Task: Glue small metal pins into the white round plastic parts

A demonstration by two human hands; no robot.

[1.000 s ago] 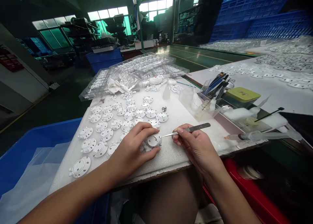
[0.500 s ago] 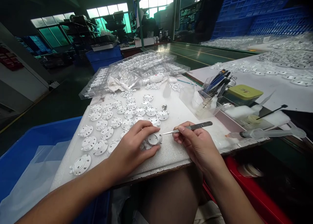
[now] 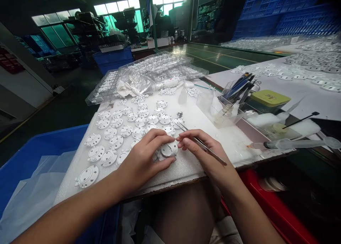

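Note:
My left hand (image 3: 144,158) is closed around a round white plastic part (image 3: 167,150) on the white foam pad (image 3: 186,166), thumb below it and fingers over its top. My right hand (image 3: 202,151) holds metal tweezers (image 3: 202,143) laid across its fingers, tips pointing up and away, handle toward me. The right fingertips touch the part's right edge, close to the left fingertips. Rows of several similar white round parts (image 3: 125,130) lie on the pad to the left and behind. A small heap of tiny metal pieces (image 3: 179,114) sits just beyond the hands.
A clear box of pens and tools (image 3: 234,95), a yellow-lidded tin (image 3: 270,98) and a syringe (image 3: 290,143) lie to the right. Clear trays of small white parts (image 3: 157,68) stand behind. A blue bin (image 3: 39,148) with plastic film is at left, a red bin (image 3: 279,208) below right.
My right hand has swung the tweezers round: their tips pointed left at the part, now they point away and the fingers have moved in onto the part. My left hand has stayed.

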